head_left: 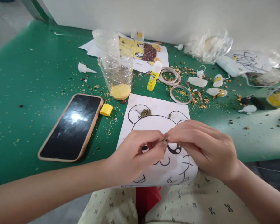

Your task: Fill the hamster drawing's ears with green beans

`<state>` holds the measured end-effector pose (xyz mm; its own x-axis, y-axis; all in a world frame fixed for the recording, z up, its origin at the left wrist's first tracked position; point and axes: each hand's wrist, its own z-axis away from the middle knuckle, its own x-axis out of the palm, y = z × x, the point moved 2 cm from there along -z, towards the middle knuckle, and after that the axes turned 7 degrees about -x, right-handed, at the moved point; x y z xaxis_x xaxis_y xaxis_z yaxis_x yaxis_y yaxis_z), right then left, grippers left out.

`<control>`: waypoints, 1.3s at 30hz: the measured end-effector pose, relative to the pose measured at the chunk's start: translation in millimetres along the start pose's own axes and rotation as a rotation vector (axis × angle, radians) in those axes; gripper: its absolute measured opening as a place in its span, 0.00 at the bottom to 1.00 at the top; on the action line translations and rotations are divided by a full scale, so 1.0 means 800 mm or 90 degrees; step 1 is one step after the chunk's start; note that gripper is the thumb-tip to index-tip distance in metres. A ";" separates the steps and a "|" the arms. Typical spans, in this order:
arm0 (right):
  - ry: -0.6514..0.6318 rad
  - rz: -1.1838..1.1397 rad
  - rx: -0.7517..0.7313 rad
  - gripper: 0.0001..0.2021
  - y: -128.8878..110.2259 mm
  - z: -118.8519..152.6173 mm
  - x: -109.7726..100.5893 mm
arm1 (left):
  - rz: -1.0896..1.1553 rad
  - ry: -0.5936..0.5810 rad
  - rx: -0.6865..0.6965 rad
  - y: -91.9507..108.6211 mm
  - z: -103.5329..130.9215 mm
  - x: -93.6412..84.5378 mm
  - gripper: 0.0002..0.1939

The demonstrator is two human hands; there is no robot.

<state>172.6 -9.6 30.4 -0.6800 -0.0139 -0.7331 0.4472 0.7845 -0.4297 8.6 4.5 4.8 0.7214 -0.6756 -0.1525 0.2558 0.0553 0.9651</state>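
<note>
My left hand (pixel 140 152) and my right hand (pixel 205 146) meet at the fingertips above a white sheet with a cartoon animal drawing (pixel 151 124). Both are closed in a pinch, and a tiny dark bit shows between the fingers, too small to name. Small green beans (pixel 146 113) fill part of the drawing's left ear. A few more lie at the edge of the right ear, which has a shiny patch. The lower edge of the sheet hangs over my lap, and my hands hide part of the face.
Left of the sheet lie a phone (pixel 71 127) and a yellow cap (pixel 106 109). Behind it stand a clear plastic container (pixel 116 71) with yellow grains, a glue stick (pixel 154 75) and tape rolls (pixel 180 94). Small glue bottles (pixel 197 81), plastic bags (pixel 208 46) and scattered seeds occupy the right.
</note>
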 end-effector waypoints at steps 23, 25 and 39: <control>-0.073 0.009 0.017 0.08 0.002 0.004 0.003 | 0.045 -0.056 -0.037 -0.002 0.001 0.001 0.13; -0.061 0.012 0.020 0.09 0.001 0.003 0.005 | 0.056 -0.055 -0.042 0.000 0.001 0.001 0.13; -0.032 0.021 -0.071 0.12 0.000 -0.001 0.000 | 0.138 -0.070 -0.023 -0.007 0.003 0.004 0.13</control>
<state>172.3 -9.6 31.1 -0.6348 -0.0165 -0.7725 0.3986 0.8494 -0.3458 8.2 0.2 -0.7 0.6877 -0.7211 0.0839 0.1271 0.2334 0.9640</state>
